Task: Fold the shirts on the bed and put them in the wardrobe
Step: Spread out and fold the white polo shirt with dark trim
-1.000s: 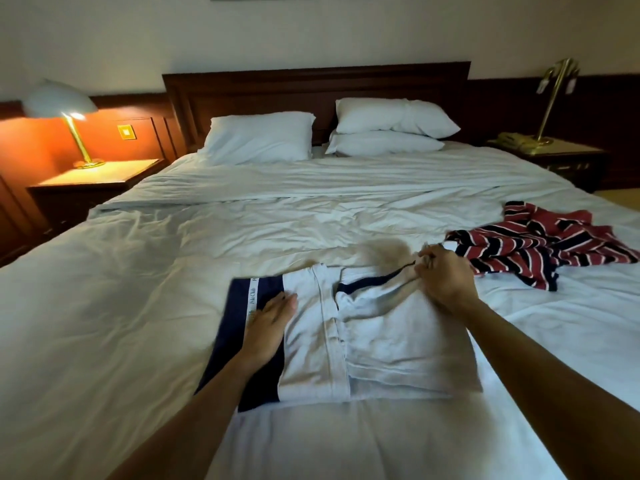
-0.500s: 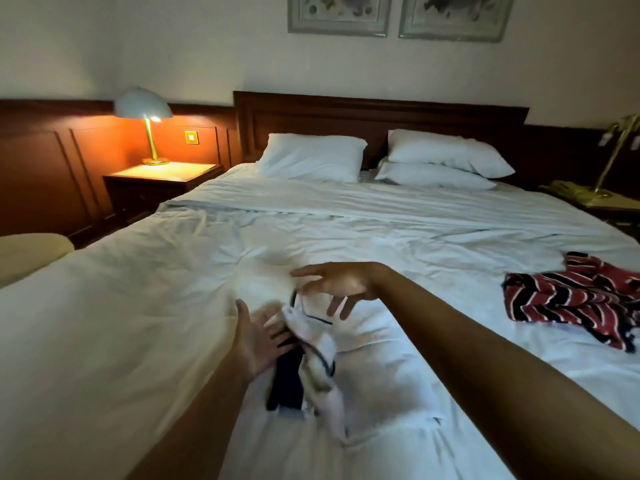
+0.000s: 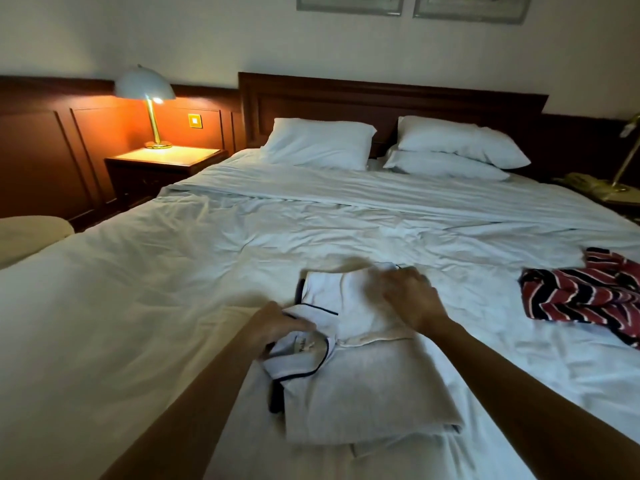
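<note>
On shirt collar: curled L fingers

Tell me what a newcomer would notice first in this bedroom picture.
The glowing white-domed brass lamp on the wooden nightstand at left draws the eye first. Mid-bed, the left hand and right hand handle a half-folded white shirt with navy trim; a crumpled red, white and navy striped shirt lies at the right.

Motion blur on right hand over white shirt, grip unreadable. Fingertips of left hand tucked under collar. Print on collar label too small to read. At bed right edge, striped shirt clipped by frame. Top clips two wall pictures; right side clips brass lamp.
</note>
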A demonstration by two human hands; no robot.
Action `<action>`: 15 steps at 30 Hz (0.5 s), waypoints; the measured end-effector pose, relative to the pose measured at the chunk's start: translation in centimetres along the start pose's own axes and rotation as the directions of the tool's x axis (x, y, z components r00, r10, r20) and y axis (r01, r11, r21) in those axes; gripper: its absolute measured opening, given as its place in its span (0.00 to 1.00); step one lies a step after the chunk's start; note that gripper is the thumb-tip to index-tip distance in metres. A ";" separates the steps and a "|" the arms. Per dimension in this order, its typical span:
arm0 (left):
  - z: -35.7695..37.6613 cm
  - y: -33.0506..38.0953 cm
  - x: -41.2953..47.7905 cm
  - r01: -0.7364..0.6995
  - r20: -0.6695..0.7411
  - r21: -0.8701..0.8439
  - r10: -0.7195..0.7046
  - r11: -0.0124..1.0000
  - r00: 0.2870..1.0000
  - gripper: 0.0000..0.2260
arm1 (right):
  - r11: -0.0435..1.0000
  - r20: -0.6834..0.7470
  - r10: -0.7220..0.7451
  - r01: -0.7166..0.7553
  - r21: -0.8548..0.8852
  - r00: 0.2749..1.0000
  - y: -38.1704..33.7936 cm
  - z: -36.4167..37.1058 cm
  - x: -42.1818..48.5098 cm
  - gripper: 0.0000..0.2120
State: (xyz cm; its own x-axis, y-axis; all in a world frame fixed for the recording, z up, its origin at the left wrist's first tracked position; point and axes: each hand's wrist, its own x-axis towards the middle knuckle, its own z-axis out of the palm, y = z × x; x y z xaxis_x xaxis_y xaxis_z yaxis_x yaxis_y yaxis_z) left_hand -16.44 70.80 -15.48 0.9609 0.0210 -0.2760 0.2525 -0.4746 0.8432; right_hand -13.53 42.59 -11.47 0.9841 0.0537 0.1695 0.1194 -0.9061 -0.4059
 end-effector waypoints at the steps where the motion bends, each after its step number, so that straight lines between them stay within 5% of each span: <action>1: -0.1 0.2 0.0 0.019 -0.014 0.079 -0.018 0.997 1.000 0.27 | 0.995 -0.088 0.090 -0.093 -0.030 0.992 0.9 0.2 0.6 0.18; 3: -0.3 0.3 0.2 0.053 -0.035 0.175 -0.047 0.983 0.998 0.17 | 0.950 -0.079 0.282 -0.267 0.164 0.956 2.3 0.6 1.2 0.21; 6: -0.8 -0.2 0.3 0.055 -0.040 0.163 -0.049 0.985 0.998 0.23 | 0.869 0.102 0.275 -0.292 0.398 0.956 3.4 1.4 1.3 0.28; 10: -2.2 0.4 0.7 0.108 -0.030 -0.080 -0.110 0.991 0.993 0.18 | 0.886 0.107 0.261 -0.282 0.369 0.959 3.6 1.8 2.9 0.29; 13: -2.2 0.1 1.3 0.140 -0.065 -0.108 -0.148 0.984 0.987 0.13 | 0.860 0.081 0.310 -0.316 0.400 0.947 3.4 1.2 4.4 0.24; 15: -1.7 -0.2 1.4 0.151 -0.099 -0.087 -0.159 0.985 0.982 0.11 | 0.814 0.197 0.302 -0.360 0.455 0.933 3.4 1.1 5.1 0.23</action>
State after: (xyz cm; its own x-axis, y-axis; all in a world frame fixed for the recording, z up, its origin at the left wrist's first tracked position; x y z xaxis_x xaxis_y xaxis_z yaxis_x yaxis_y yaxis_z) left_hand -14.94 72.38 -15.22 0.9149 0.1834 -0.3597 0.4035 -0.3880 0.8286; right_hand -8.00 40.25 -12.95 0.9798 -0.1413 -0.1412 -0.1970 -0.5661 -0.8004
